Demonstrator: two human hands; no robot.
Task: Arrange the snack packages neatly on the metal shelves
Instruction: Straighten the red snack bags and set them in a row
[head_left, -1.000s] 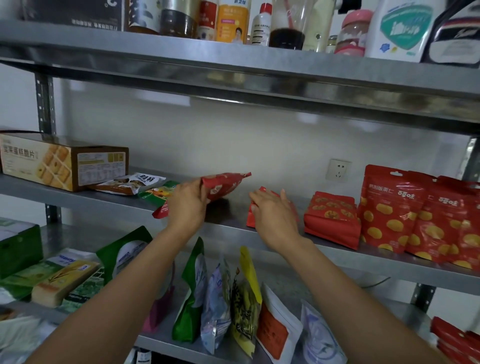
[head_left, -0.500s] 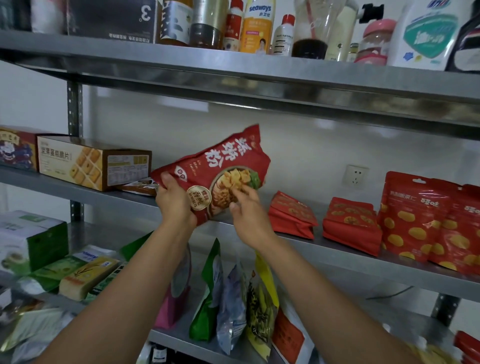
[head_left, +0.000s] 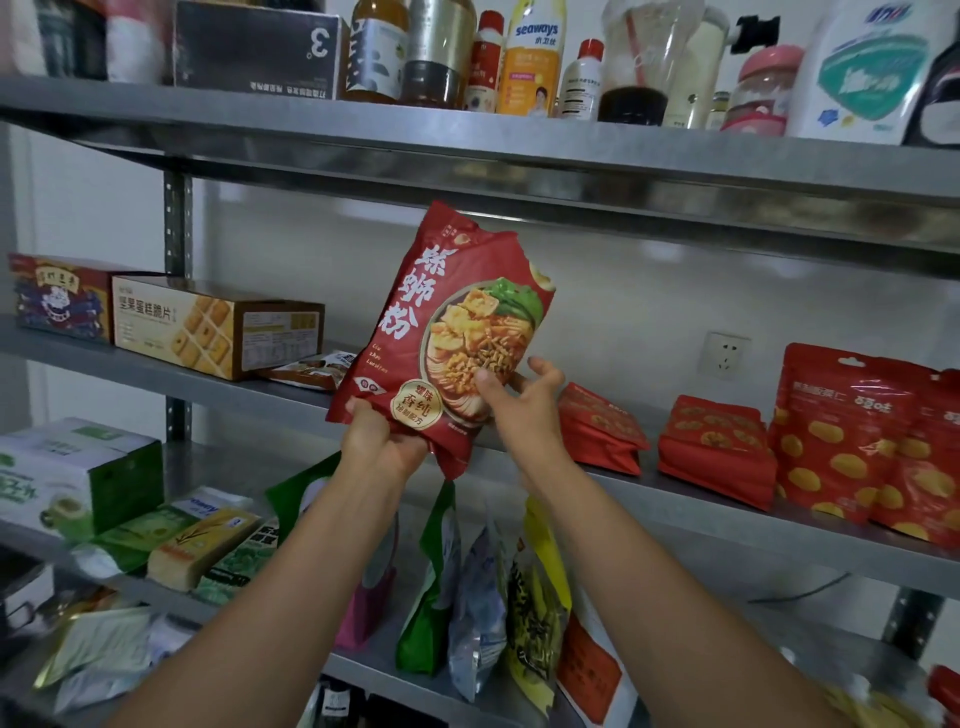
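A big red noodle bag (head_left: 447, 332) is held up almost straight in front of the middle shelf (head_left: 727, 525). The left hand (head_left: 382, 441) wraps its fingers round the bottom corner. The right hand (head_left: 524, 405) pinches the lower right side, thumb in front. Flat red packs (head_left: 602, 431) lie on the shelf just beside it.

Middle shelf (head_left: 727, 519): boxes (head_left: 208, 327) left, pouches (head_left: 841, 431) right, bag (head_left: 457, 332) upright in front; bottles (head_left: 524, 62) stand on top shelf (head_left: 467, 140).

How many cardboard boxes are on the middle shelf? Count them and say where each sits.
2. A dark illustrated box at the far left; a yellow waffle-print box beside it. More may hide beyond the frame's edge.
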